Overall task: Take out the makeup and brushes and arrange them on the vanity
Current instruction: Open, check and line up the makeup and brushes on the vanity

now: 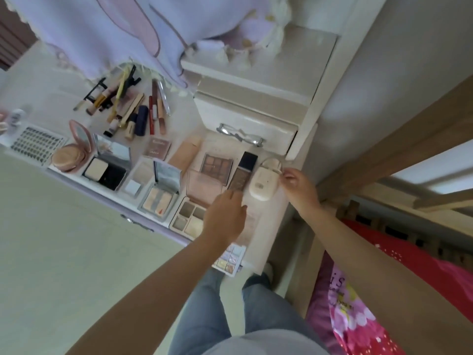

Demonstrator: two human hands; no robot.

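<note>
At the right end of the vanity [266, 226] top, both hands are down among the makeup. Right hand [298, 187] pinches the thin cord loop [272, 160] at the far end of a cream oval device [261, 183]; that device lies flat w/ its long axis running from the front edge toward the drawer unit [256, 119] at the back. Just beside it on the left, a dark foundation bottle [242, 170] lies parallel, black cap pointing to the back. Left hand [226, 216] hovers w/ fingers loosely curled by the bottle's near end; can't tell if it touches. Left of that: brown eyeshadow palette [216, 165], open 4-pan palette [189, 217], mirrored compacts. Brushes & lip sticks [128, 106] lie in a loose cluster further back-left, mostly pointing to the back. Glasses [239, 135] rest against the drawer unit.
</note>
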